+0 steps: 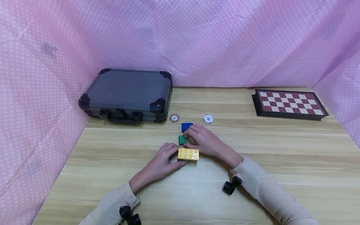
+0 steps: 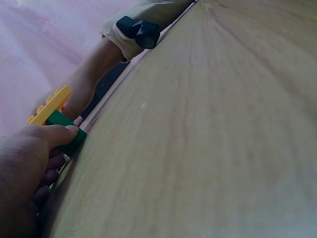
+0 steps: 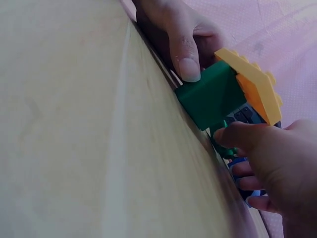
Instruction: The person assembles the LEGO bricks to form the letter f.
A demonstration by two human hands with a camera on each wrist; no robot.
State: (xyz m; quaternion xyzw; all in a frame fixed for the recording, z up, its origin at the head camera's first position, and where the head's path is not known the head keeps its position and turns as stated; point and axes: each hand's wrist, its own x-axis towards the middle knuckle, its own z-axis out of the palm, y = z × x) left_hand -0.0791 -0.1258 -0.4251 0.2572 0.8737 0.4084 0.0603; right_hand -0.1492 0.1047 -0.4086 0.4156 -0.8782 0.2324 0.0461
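A yellow studded brick (image 1: 188, 153) sits on top of a larger green block (image 3: 210, 94), overhanging its side. My left hand (image 1: 164, 161) grips the green block low down, its thumb (image 2: 62, 134) against the side facing me. Just behind, my right hand (image 1: 206, 142) pinches a smaller green brick (image 1: 182, 140) between thumb and fingers; its thumb lies on that brick in the right wrist view. Beyond it a blue studded brick (image 1: 186, 127) lies on the table, close to the right fingers and partly hidden by them.
A grey case (image 1: 126, 87) with black corners stands at the back left. Two round chips, one red-rimmed (image 1: 174, 118) and one white-and-blue (image 1: 208, 118), lie behind the bricks. A chequered board (image 1: 291, 103) is at the back right. Pink dotted cloth (image 1: 211, 43) hangs around the wooden table (image 1: 281, 150).
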